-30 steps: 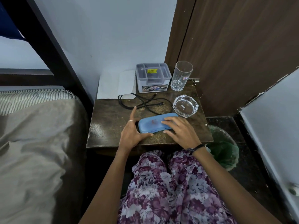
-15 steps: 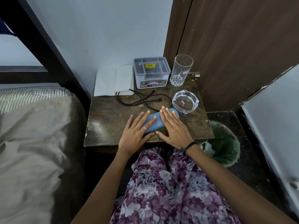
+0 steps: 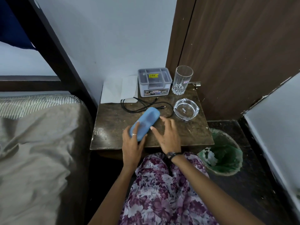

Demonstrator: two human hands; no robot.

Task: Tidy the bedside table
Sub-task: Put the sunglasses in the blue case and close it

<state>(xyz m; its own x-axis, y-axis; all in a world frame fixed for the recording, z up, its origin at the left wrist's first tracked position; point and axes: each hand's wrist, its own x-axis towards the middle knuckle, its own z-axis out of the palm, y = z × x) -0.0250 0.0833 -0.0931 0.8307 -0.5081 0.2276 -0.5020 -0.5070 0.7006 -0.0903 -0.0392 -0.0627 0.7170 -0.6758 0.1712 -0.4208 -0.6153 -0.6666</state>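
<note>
The oblong blue plastic case (image 3: 145, 123) was gripped at its near end by the left hand (image 3: 132, 144), tilted near the dark wooden tabletop's (image 3: 113, 124) front edge; the right hand (image 3: 168, 135) hovered unclenched beside it; clearance from the black cable (image 3: 138, 108) seemed advisable.

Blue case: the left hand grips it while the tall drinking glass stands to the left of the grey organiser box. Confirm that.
Not quite. In the head view the tall drinking glass stands right of the grey organiser box, not left. The left hand does grip the blue case.
</note>
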